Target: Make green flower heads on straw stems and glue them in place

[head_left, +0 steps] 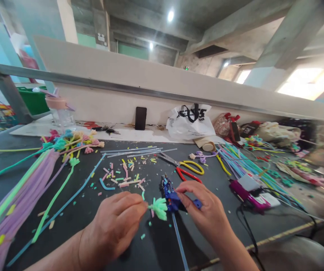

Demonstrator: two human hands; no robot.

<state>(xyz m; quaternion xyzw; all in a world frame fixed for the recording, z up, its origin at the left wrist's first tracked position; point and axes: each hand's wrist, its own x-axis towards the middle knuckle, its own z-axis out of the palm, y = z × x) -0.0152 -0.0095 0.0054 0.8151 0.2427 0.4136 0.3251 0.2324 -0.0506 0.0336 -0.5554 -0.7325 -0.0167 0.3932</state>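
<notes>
"Head view: left hand (116, 220)?"
"Fingertips pinched a green flower (160, 209) just beside the blue glue gun (173, 202)"
"Right hand (204, 205)?"
"Thumb and forefinger pinched the gun; forearm crossed the tabletop's edge (280, 236), a gap lay between the wrists"

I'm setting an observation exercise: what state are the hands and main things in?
left hand, pinching green tuft
green tuft, held
right hand, touching blue glue gun, grip unclear
blue glue gun, glue stick protruding
scissors, lying unheld
phone, propped upright, dark
bottle, standing, lidded

The bottom edge cuts off the translucent stick (179, 239) and purple stems (28, 203).
</notes>
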